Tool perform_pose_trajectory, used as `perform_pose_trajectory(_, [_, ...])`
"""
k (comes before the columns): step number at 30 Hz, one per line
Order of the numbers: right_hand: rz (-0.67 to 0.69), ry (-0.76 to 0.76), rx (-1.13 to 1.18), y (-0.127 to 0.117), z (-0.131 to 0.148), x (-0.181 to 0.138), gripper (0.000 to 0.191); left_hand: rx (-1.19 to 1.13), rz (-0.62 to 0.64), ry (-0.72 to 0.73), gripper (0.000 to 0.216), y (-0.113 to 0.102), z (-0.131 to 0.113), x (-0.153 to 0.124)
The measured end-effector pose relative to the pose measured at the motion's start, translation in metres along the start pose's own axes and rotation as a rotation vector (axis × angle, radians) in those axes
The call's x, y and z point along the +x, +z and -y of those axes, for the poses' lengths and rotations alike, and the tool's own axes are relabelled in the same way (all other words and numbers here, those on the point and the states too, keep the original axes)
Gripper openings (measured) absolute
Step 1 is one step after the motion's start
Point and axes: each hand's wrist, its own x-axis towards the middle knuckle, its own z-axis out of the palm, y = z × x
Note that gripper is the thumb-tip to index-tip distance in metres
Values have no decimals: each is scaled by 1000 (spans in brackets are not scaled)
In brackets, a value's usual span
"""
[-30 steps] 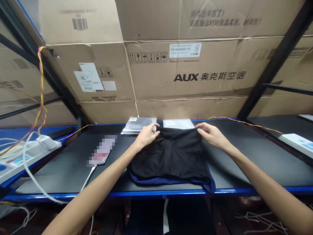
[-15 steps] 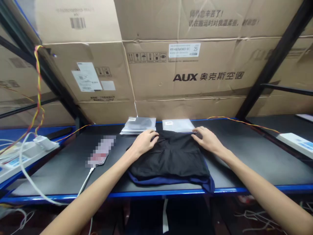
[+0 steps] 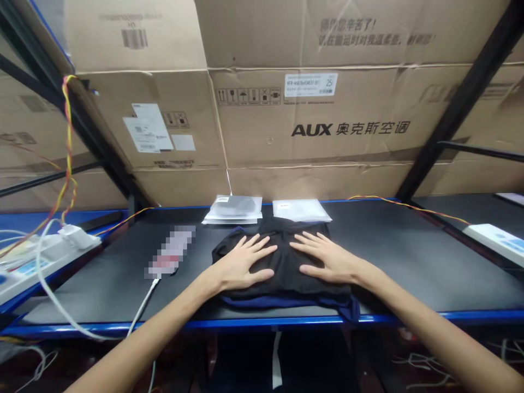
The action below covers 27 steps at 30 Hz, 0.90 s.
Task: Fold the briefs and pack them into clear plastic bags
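Note:
A black garment (image 3: 282, 278) lies spread on the grey-black table mat, its exact kind hard to tell. Under it, dark blue fabric (image 3: 270, 302) shows along the near edge and at the near right corner. My left hand (image 3: 248, 263) rests flat on the left part of the black cloth, fingers spread. On the right part lies my right hand (image 3: 325, 257), also flat with its fingers apart. Neither hand grips anything. Just beyond the cloth are a stack of clear plastic packets (image 3: 233, 210) on the left and another plastic packet (image 3: 301, 210) on the right.
A phone (image 3: 172, 251), blurred out, lies at left with a white cable (image 3: 141, 308) plugged in. White power strips stand at the far left (image 3: 36, 267) and right (image 3: 497, 240). Large cardboard (image 3: 347, 153) walls the back between black metal posts. A blue edge (image 3: 409, 318) runs along the front.
Both hands have come from the garment's far edge toward me and now lie flat on its middle, with fingers spread. The cloth's far edge has shifted a little.

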Motion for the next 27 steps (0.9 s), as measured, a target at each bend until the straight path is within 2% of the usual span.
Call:
perform_pose_trajectory(22, [40,42,2,4,-1,1,67,3,-24,-25,65,3,-2,-1])
perform_pose_trajectory(25, [45,40,0,4,-1,0,67,-24,-39,-24,58,3,-1,-1])
perform_pose_trajectory(27, [45,42,7,4,-1,1,67,-46,-96,-19,49,1,4,3])
